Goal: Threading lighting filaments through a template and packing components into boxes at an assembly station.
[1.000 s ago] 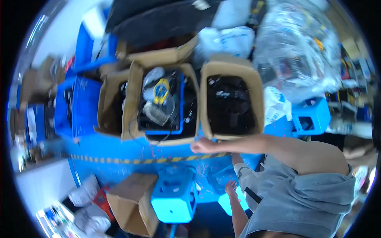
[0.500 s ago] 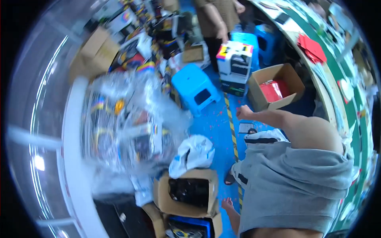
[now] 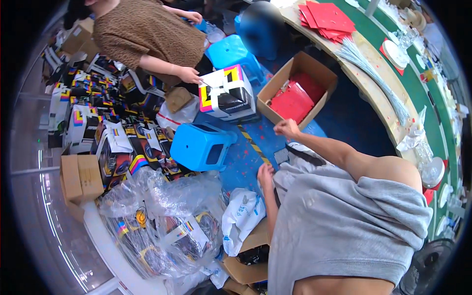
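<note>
My right hand (image 3: 287,129) is loosely closed, with nothing visible in it, just short of an open carton (image 3: 315,119) holding red sheets (image 3: 291,102). Lower and to the left, my left hand (image 3: 266,175) hangs in front of my body, its fingers curled and no object showing in them. A blue plastic stool (image 3: 189,147) stands ahead of it on the left. Beyond, a co-worker's hand (image 3: 189,74) touches the top of a white printed box (image 3: 228,93) with yellow, pink and black patches.
A wrapped stack of printed goods (image 3: 162,221) lies at left, beside a white plastic bag (image 3: 241,216) and an open carton (image 3: 246,270). Printed boxes (image 3: 105,105) pile up behind. A curved workbench (image 3: 364,73) with red sheets and wire bundles runs along the right.
The view has shifted forward and left, bringing more of the co-worker into sight. My left hand has risen in front of me; my right stays near the carton of red sheets.
</note>
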Available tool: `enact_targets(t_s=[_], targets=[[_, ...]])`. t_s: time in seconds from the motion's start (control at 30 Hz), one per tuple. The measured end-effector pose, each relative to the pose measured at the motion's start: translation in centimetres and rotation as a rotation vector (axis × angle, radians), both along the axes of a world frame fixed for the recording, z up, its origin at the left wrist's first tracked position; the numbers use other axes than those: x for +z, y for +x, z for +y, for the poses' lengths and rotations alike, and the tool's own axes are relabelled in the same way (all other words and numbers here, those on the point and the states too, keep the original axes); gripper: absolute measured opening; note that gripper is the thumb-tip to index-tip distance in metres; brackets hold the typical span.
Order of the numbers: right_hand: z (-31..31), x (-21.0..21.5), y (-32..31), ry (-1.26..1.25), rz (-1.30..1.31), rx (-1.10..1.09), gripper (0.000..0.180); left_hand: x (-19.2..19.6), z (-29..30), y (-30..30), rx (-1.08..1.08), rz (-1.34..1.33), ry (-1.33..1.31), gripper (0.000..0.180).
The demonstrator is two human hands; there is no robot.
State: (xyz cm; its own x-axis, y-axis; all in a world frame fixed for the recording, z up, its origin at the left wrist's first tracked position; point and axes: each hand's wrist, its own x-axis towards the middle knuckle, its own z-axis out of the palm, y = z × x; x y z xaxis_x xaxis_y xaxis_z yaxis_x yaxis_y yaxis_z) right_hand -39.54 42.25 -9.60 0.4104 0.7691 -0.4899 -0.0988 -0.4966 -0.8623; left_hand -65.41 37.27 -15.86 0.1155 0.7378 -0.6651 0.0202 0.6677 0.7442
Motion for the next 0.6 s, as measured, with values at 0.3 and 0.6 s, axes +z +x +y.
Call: enact_targets(t_s=[0.3, 0.6], targets=[[15.0, -0.2, 0.4, 0.212, 0.179, -0.312, 0.012, -2.2, 17.3, 0.9, -0.283, 0.070, 0.287, 0.017], [27.2, -1.4, -0.5, 0.043, -0.155, -0.281, 0.012, 1.6, 41.3, 5.9, -0.610, 0.575, 1.009, 0.025]])
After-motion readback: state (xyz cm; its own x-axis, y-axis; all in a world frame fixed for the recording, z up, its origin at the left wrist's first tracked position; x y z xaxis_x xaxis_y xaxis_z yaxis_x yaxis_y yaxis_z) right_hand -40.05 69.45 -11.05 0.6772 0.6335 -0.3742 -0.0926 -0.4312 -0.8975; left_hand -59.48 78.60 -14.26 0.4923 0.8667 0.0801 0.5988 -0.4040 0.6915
